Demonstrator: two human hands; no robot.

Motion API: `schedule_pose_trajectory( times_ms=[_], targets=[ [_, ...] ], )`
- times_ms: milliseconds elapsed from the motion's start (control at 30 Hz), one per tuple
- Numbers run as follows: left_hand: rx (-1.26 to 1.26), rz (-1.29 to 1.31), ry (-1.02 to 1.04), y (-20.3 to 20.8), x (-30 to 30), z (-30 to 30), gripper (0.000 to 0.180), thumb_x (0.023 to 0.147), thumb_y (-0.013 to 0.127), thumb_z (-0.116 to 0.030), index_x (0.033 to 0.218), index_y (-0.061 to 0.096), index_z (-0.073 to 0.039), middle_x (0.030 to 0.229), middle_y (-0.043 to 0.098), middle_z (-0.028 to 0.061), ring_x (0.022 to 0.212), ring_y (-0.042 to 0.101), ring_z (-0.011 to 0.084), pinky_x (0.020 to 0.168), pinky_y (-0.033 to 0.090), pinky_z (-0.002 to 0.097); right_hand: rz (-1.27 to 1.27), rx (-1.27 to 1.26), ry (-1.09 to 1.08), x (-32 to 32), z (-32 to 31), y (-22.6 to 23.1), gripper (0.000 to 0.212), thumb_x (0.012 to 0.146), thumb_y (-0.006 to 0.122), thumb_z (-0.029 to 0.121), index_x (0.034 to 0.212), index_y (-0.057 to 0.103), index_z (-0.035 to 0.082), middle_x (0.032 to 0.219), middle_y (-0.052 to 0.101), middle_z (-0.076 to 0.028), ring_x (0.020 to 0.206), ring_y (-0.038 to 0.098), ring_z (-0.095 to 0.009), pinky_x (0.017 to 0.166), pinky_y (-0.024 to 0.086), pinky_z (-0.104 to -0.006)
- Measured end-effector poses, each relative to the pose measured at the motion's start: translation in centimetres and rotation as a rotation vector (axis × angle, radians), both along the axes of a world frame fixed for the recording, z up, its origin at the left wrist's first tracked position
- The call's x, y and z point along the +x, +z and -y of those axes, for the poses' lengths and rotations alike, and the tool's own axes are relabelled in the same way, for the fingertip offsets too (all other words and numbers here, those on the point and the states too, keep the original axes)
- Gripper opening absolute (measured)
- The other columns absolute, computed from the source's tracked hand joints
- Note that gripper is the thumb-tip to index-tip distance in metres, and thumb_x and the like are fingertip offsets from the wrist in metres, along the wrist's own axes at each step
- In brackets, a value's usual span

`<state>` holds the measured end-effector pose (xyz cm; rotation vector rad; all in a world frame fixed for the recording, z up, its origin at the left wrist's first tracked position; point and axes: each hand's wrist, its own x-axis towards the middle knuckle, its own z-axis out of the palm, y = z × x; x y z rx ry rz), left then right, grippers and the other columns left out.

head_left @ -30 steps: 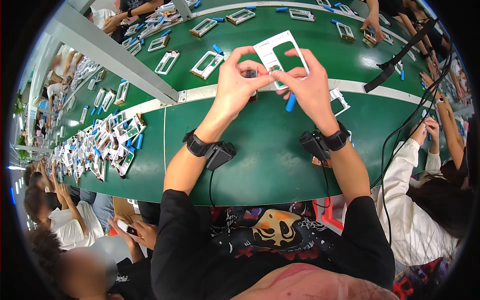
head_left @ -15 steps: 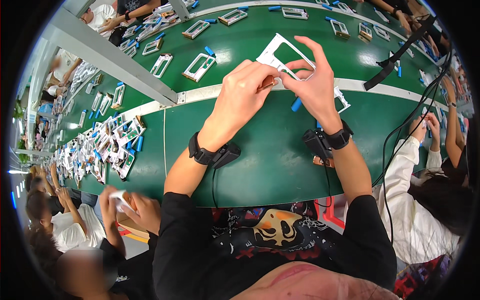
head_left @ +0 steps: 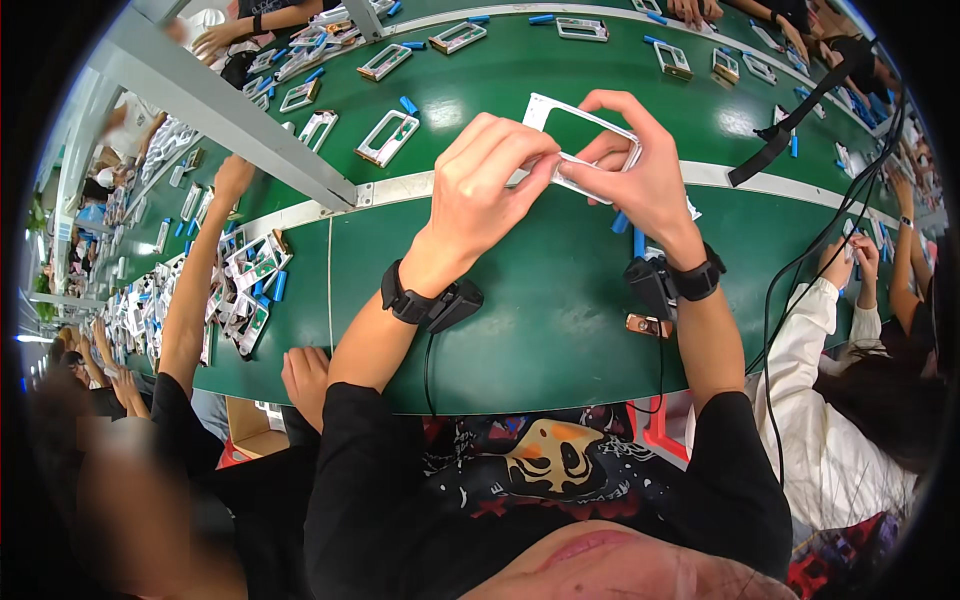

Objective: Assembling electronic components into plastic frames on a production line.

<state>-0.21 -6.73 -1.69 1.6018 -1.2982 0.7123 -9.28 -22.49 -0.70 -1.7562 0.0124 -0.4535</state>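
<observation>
I hold a white rectangular plastic frame (head_left: 541, 106) with a large opening, raised over the pale rail at the far side of my table. My left hand (head_left: 478, 190) pinches its near edge between thumb and fingertips. My right hand (head_left: 645, 165) curls round the right end, thumb in front and fingers behind. The fingers hide much of the near edge. Below my right hand a blue cylinder (head_left: 621, 222) shows, with another blue cylinder (head_left: 639, 243) beside it. Near my right wrist a small copper-coloured metal part (head_left: 648, 325) lies on the green table (head_left: 540, 340).
A heap of white frames (head_left: 250, 265) with blue cylinders lies left. Similar frames (head_left: 388, 137) are spread over the green surface beyond the rail (head_left: 400, 190). A grey post (head_left: 230, 115) rises at left; black cables (head_left: 800, 265) hang at right. People work on both sides.
The white frame has turned and tilted in my hands. The copper-coloured piece by my left fingers no longer shows. The neighbour at left has stretched an arm across the heap.
</observation>
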Motion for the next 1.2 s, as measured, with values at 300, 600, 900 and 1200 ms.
schedule_pose_trajectory(
  times_ms=[300, 600, 900, 1200],
  targets=[
    [-0.076, -0.361, -0.099, -0.8, 0.4, 0.3, 0.022, 0.07, 0.076, 0.006, 0.086, 0.064, -0.001, 0.074, 0.058, 0.0035, 0.069, 0.053, 0.0122, 0.061, 0.048, 0.0256, 0.063, 0.034, 0.044, 0.5, 0.7, -0.1, 0.061, 0.074, 0.073, -0.003, 0.129, 0.047, 0.003, 0.074, 0.066, -0.007, 0.064, 0.063, -0.009, 0.058, 0.051, -0.0216],
    [0.044, -0.392, -0.056, 0.2, -0.7, 0.5, 0.026, 0.071, 0.075, 0.008, 0.09, 0.06, 0.001, 0.091, 0.053, 0.0078, 0.078, 0.054, 0.0136, 0.061, 0.048, 0.0236, 0.178, 0.073, -0.074, 0.7, 0.2, 0.1, 0.073, 0.074, 0.069, -0.005, 0.138, 0.036, 0.006, 0.084, 0.065, -0.006, 0.082, 0.066, -0.014, 0.078, 0.052, -0.0276],
    [0.032, -0.617, -0.081, 0.0, -0.3, 1.9, 0.036, 0.075, 0.069, 0.011, 0.106, 0.054, 0.0, 0.1, 0.052, 0.0083, 0.089, 0.053, 0.013, 0.065, 0.046, 0.0217, 0.24, 0.004, 0.014, 1.5, 2.2, -1.1, 0.065, 0.071, 0.067, -0.005, 0.131, 0.045, 0.007, 0.084, 0.067, -0.005, 0.081, 0.067, -0.014, 0.077, 0.053, -0.0292],
    [0.159, -0.892, 0.073, 0.6, -0.2, 2.0, 0.043, 0.077, 0.071, 0.004, 0.117, 0.055, 0.001, 0.079, 0.062, 0.0058, 0.07, 0.06, 0.0103, 0.059, 0.048, 0.0199, 0.329, -0.205, -0.131, 1.8, 2.0, -1.8, 0.066, 0.064, 0.067, -0.005, 0.126, 0.052, 0.009, 0.077, 0.069, -0.004, 0.075, 0.069, -0.016, 0.062, 0.053, -0.0282]
  ],
)
